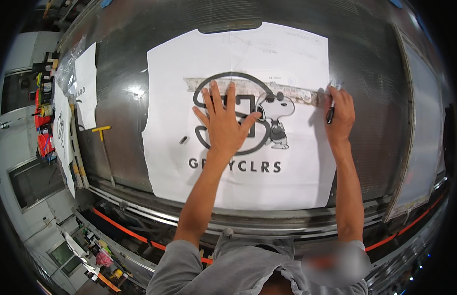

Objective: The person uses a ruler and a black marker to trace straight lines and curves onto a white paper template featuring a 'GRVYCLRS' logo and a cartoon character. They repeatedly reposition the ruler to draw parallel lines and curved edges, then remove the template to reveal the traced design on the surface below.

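A white pattern paper [174,64] shaped like a shirt panel lies on the dark tabletop [371,59], printed with a black emblem, cartoon dog and lettering. Across the emblem runs a long, worn, see-through straightedge [297,92]. My left hand [222,118] rests on the paper and straightedge with fingers spread, holding nothing. At the straightedge's right end, my right hand [339,110] is closed on a black marker [330,114] that points downward below the fingers. Left of the emblem lies a small dark cap-like piece [183,139].
A yellow-handled T-shaped tool [101,130], printed sheets [86,69] and crumpled plastic lie at left, beside colourful supplies [44,142] along the edge. A framed screen [417,123] stands at the right. Metal rails and an orange strip run along the near table edge.
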A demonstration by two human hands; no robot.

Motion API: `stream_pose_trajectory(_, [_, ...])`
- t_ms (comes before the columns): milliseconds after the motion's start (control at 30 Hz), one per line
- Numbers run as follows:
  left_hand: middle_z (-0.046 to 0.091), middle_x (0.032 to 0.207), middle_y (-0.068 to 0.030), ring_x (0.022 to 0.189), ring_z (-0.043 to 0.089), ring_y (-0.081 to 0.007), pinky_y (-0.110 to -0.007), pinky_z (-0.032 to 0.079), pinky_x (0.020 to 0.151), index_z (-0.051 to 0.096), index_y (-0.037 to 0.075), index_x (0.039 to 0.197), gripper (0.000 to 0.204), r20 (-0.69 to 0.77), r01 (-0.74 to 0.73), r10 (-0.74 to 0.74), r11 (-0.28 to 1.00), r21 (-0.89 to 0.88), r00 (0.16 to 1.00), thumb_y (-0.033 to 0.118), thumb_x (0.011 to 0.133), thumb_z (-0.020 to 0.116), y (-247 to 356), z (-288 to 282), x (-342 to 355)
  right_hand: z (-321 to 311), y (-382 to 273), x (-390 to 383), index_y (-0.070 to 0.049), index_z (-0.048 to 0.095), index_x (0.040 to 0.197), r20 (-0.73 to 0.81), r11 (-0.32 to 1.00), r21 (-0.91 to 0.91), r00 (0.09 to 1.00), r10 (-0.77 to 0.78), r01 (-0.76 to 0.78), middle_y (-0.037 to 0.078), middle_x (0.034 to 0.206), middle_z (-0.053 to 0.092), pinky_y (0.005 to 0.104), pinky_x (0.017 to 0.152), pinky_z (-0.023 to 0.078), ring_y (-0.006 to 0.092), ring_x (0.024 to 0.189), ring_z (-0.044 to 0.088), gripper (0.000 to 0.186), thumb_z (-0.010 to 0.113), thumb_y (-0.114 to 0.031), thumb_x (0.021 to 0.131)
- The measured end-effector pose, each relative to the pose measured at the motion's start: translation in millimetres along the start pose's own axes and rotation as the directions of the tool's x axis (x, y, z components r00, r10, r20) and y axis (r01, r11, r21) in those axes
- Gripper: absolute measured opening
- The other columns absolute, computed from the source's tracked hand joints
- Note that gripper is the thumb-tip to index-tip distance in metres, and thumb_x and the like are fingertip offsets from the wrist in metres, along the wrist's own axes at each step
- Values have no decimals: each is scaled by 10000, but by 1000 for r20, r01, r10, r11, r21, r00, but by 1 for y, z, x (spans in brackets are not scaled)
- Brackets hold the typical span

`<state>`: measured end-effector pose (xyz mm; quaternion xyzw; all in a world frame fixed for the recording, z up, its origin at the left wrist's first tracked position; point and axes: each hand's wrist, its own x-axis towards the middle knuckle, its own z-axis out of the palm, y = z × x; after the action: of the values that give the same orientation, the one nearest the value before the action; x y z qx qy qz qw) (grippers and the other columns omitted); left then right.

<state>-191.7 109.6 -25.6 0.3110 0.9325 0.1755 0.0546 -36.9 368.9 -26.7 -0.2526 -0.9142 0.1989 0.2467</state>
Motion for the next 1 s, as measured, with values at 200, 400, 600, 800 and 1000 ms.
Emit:
stream_pose_trajectory(200, [126,1650,-296,1513,5,-543,-843,9,1039,396,126,1563,993,110,134,-138,990,44,984,718,815,669,7,2,5,-4,-21,-6,-71,664,1190,110,992,-37,987,-118,122,146,1247,692,570,1111,391,389,1277,582,380,720,34,830])
stream_pose_trajectory(400, [49,1663,-281,1506,0,-551,-805,40,1067,331,107,1588,1020,158,202,-214,975,90,964,694,829,677,2,-5,15,12,-12,29,-61,660,1184,174,977,-66,967,-187,201,142,1241,704,558,1130,373,361,1292,581,375,724,43,830])
stream_pose_trajectory(600, [58,1634,-291,1484,13,-586,-833,50,1041,352,129,1581,1077,132,164,-173,984,75,976,765,777,680,4,-2,13,21,4,41,-41,655,1161,164,966,11,952,-258,260,155,1189,713,576,1095,402,371,1214,615,400,767,29,783])
stream_pose_trajectory(800, [29,1636,-322,1488,-14,-591,-853,36,1019,328,109,1590,1138,145,136,-151,985,110,978,829,761,626,0,4,9,23,2,42,-27,654,1145,162,971,9,958,-235,237,163,1170,708,593,1110,382,383,1205,615,381,766,10,782])
stream_pose_trajectory(1000, [33,1625,-376,1490,-23,-598,-865,16,992,268,77,1606,1185,142,135,-152,983,124,978,876,774,539,1,9,8,21,2,43,-10,643,1163,166,962,0,948,-271,275,192,1178,697,610,1095,403,393,1175,634,404,767,17,780])
